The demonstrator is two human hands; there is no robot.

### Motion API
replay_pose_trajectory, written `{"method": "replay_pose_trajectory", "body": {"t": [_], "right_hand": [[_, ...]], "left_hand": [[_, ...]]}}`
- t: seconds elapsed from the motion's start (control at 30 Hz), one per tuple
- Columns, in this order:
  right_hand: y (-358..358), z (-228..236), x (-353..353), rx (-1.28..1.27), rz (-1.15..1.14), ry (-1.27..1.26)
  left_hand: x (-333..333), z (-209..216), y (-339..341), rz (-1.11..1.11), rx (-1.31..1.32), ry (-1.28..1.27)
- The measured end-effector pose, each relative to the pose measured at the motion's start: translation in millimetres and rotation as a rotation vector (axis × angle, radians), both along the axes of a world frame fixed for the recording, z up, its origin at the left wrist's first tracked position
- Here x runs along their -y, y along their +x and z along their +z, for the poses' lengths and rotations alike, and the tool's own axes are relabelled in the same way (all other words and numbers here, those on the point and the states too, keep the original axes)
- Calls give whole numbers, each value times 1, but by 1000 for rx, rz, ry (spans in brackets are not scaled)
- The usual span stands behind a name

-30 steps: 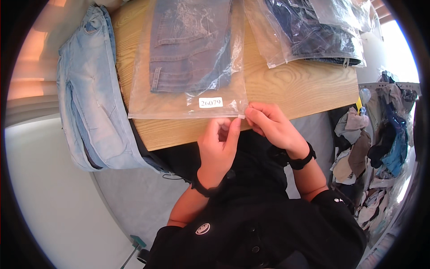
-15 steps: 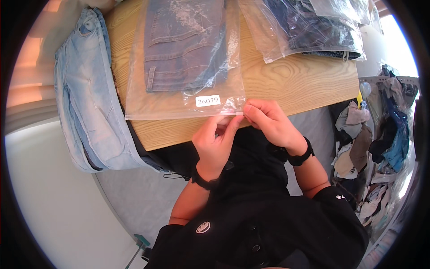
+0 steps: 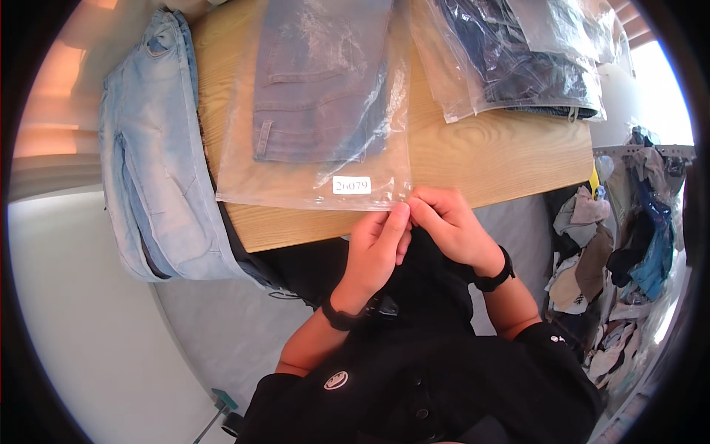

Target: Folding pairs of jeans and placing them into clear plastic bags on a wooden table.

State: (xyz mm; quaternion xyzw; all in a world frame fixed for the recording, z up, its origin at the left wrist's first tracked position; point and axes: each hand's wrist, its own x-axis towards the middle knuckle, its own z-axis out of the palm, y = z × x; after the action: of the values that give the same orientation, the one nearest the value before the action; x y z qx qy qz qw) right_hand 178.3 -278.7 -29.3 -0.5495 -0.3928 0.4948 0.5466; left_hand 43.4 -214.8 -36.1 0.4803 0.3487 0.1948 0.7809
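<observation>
A clear plastic bag (image 3: pixel 240 183) lies on the wooden table with folded blue jeans (image 3: pixel 314 137) inside, their back pocket and waistband showing through. Near the bag's lower edge is a small white label (image 3: pixel 351 185). My left hand (image 3: pixel 376 250) pinches the bag's edge close to its right corner, thumb on top. Right beside it, my right hand (image 3: pixel 452 226) grips that same corner between thumb and curled fingers. The two hands nearly touch, and the bit of edge between the fingertips is hidden.
More bagged dark jeans (image 3: pixel 543 92) lie at the table's far right. Light blue jeans (image 3: pixel 159 163) drape over the left side of the wooden table (image 3: pixel 488 159). Beyond its right end, a rack (image 3: pixel 651 150) stands above piled clothes (image 3: pixel 584 259).
My left hand has shifted right along the bag's edge, closer to my right hand. A small whitish piece seen between the fingertips is now covered. The whole view has tilted slightly.
</observation>
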Motion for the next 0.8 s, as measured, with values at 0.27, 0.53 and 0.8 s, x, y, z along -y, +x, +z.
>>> {"method": "replay_pose_trajectory", "body": {"t": [0.27, 0.53, 0.8], "right_hand": [[5, -16, 13, -113, -194, -36], [39, -13, 42, -303, -412, -118], [45, -5, 65, -276, -440, -240]], "left_hand": [[-6, -1, -2, 167, 73, -162], [-37, -6, -63, 562, 22, -64], [-11, -1, -103, 430, 136, 197]]}}
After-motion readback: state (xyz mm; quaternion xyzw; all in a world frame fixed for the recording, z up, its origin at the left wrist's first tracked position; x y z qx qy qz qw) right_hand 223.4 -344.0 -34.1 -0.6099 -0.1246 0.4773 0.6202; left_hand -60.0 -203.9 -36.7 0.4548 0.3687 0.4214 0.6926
